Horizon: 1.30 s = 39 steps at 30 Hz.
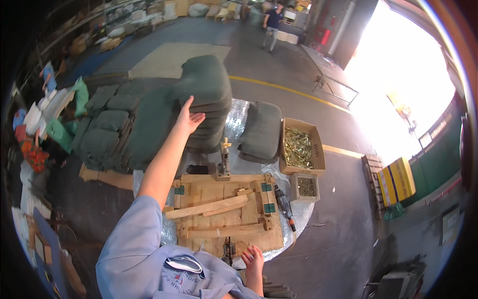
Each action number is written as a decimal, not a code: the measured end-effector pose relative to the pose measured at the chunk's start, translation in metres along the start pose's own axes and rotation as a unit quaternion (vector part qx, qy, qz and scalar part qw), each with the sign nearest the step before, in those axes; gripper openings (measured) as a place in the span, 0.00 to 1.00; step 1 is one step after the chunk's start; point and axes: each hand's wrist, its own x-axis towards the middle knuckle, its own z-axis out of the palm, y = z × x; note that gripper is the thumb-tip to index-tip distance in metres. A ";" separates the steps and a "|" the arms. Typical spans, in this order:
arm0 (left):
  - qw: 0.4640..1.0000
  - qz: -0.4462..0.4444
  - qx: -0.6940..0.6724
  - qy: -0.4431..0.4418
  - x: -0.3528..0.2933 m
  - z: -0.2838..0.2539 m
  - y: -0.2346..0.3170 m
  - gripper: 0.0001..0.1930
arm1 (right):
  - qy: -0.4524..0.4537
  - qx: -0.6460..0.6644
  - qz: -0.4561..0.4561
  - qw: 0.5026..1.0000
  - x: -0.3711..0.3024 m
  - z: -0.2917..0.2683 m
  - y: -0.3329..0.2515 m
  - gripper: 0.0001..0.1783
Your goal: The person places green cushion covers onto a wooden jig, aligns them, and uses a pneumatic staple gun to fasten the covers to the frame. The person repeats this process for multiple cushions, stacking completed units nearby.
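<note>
My left hand [189,119] reaches forward, fingers apart, against the side of a tall stack of dark green cushions [205,82]. It appears to touch the stack but grips nothing that I can see. My right hand [253,259] hovers by the near edge of a wooden work board [234,241], its fingers loosely curled and apart, holding nothing. On the board lie loose wooden strips [206,207] inside a frame of wooden blocks. A toggle clamp [225,159] stands at the far edge, another clamp [229,247] at the near edge. A power screwdriver [285,207] lies to the right.
More green cushions [259,130] lie right of the stack, others [107,132] at the left. A cardboard box [318,149] of brass-coloured metal parts and a small box [304,188] of small fasteners stand at the right. A person [273,26] walks far off; a yellow stack [396,180] sits on the right.
</note>
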 end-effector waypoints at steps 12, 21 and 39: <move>0.989 0.115 -0.059 0.068 0.016 0.054 -0.002 0.39 | 0.106 0.073 0.071 0.989 0.000 -0.058 0.045 0.22; 0.969 0.116 -0.174 0.131 0.001 0.108 0.010 0.32 | 0.046 0.051 0.069 0.995 0.009 -0.026 0.010 0.23; 0.769 0.424 0.324 -0.351 -0.388 -0.154 0.051 0.23 | -0.480 0.097 -0.213 0.846 -0.144 0.201 -0.155 0.48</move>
